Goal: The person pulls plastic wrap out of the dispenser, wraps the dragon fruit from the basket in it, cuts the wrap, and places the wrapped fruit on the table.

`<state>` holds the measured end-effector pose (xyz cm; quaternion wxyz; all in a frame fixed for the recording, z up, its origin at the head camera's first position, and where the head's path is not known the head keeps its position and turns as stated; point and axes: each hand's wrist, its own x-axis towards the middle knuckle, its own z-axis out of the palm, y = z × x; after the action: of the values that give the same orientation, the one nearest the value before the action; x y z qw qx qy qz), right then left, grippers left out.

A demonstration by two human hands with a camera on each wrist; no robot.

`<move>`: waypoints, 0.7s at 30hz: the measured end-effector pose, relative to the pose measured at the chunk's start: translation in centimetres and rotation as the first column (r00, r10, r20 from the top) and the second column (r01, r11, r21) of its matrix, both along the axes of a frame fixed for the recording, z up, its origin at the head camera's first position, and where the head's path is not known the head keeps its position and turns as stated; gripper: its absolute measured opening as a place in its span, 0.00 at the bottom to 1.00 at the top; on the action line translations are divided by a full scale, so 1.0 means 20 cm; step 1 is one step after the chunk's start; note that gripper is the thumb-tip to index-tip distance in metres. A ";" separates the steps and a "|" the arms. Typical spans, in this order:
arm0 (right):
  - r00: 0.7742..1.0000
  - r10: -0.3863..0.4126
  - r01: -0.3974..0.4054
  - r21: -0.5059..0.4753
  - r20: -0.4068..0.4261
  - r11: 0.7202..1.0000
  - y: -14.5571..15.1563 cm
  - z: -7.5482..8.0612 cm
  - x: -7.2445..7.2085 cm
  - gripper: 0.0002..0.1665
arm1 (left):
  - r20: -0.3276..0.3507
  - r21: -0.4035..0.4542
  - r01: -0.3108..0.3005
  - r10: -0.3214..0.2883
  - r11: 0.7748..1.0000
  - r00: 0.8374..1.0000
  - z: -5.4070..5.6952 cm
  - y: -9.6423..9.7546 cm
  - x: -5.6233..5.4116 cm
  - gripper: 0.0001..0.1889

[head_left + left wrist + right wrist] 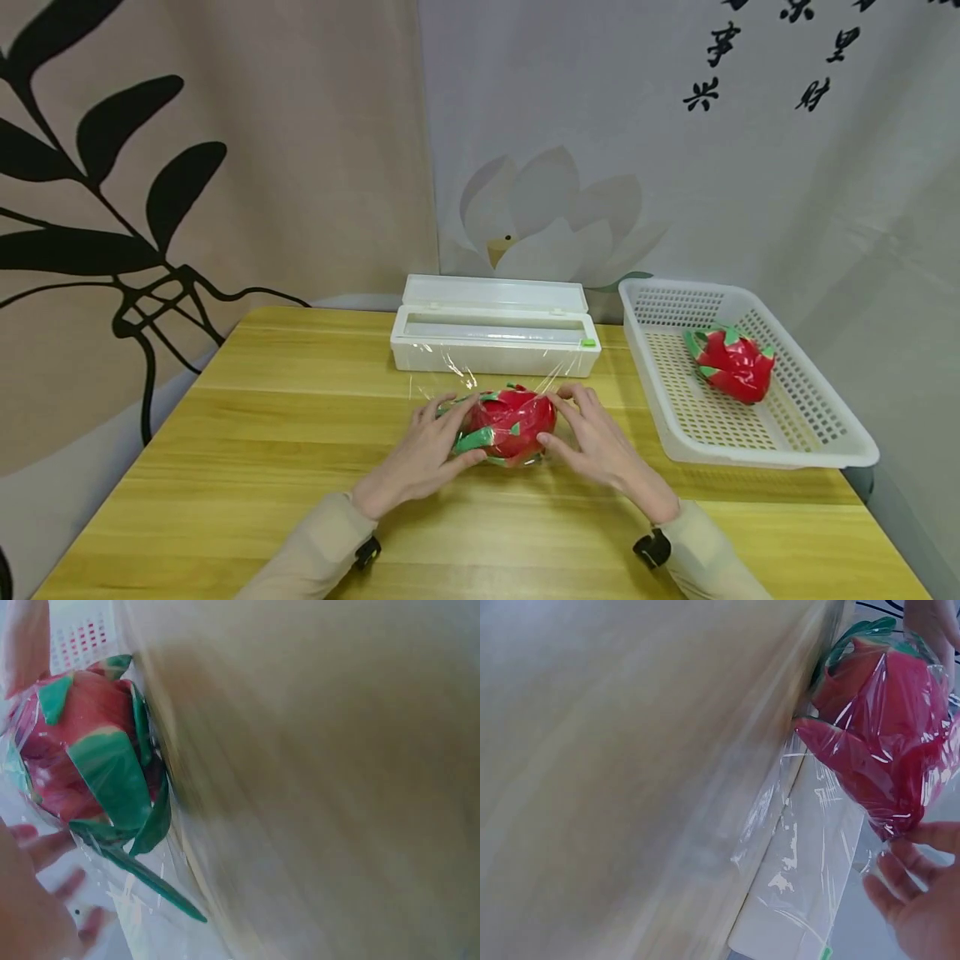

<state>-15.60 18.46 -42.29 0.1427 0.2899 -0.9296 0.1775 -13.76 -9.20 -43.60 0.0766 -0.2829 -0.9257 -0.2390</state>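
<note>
A red dragon fruit with green leaf tips sits on the table, covered in clear cling film. My left hand lies at its leafy end, thumb near the front and fingers spread over the film. In the left wrist view, those spread fingers are beside the wrapped fruit. At the other end, my right hand pinches the film by the fruit's narrow tip, as the right wrist view shows. The film stretches back toward a white cling film box, whose lid stands raised.
At the right, a white plastic basket holds a second dragon fruit. The wooden table ends at a printed curtain behind the box. A green slider shows on the box's front right edge.
</note>
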 end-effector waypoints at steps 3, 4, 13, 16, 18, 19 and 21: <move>1.000 0.004 -0.004 -0.007 0.004 1.000 0.00 0.00 0.00 0.36 | -0.029 -0.003 0.008 -0.008 1.000 1.000 -0.01 0.00 -0.01 0.39; 1.000 0.006 -0.006 -0.007 -0.001 1.000 0.00 0.00 0.00 0.37 | -0.034 -0.004 0.011 -0.011 1.000 0.999 -0.01 0.00 -0.01 0.39; 0.996 0.048 -0.045 0.048 -0.077 0.998 0.01 0.02 0.00 0.39 | 0.058 -0.002 -0.005 0.005 1.000 0.998 0.00 0.02 -0.03 0.40; 0.997 0.036 -0.031 0.071 -0.064 0.997 0.00 0.01 -0.01 0.41 | 0.106 0.011 -0.028 0.026 1.000 0.994 0.00 0.02 -0.04 0.40; 0.999 0.015 -0.012 0.081 -0.036 0.997 0.00 0.01 -0.03 0.42 | 0.126 0.015 -0.036 0.034 0.999 0.991 0.00 0.03 -0.06 0.40; 1.000 0.003 -0.002 0.086 -0.020 0.996 0.00 0.01 -0.03 0.43 | 0.127 0.014 -0.037 0.035 0.999 0.991 0.00 0.04 -0.06 0.41; 1.000 -0.018 0.017 0.093 0.009 0.995 0.00 0.00 -0.05 0.45 | 0.120 0.017 -0.034 0.032 0.999 0.992 0.01 0.04 -0.08 0.41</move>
<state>-16.61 18.44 -42.30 0.1260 0.2871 -0.9401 0.1340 -15.32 -8.32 -43.47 0.0277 -0.2520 -0.9308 -0.2632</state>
